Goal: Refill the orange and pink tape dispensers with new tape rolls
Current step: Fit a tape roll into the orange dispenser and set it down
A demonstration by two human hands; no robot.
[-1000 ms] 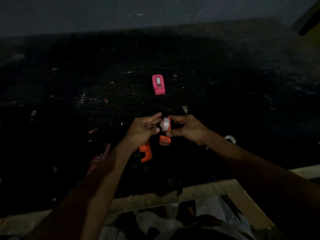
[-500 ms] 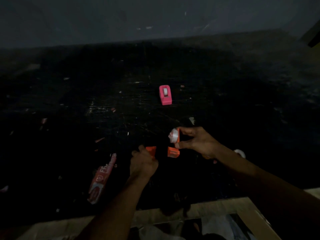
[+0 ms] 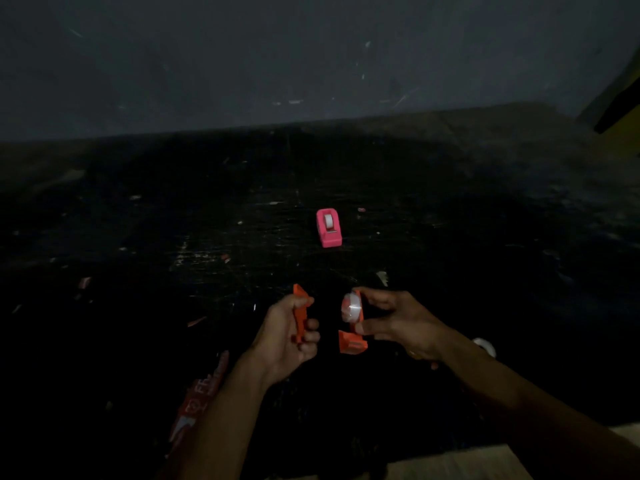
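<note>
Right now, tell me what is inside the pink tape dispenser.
A white tape roll sits in the pink tape dispenser; its walls hide the roll's lower half and core.

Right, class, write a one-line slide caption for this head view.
Left hand holds an orange piece; right hand holds the orange dispenser with a tape roll; pink dispenser stands beyond.

Very dim light on my feed. Grey wall (image 3: 311,57) at the back, scuffed with pale marks. Below it a black work surface (image 3: 138,237), heavily scratched, littered with small scraps. Pale wooden edge (image 3: 450,465) bottom right. Yellow patch (image 3: 628,74) top right, unclear.
</note>
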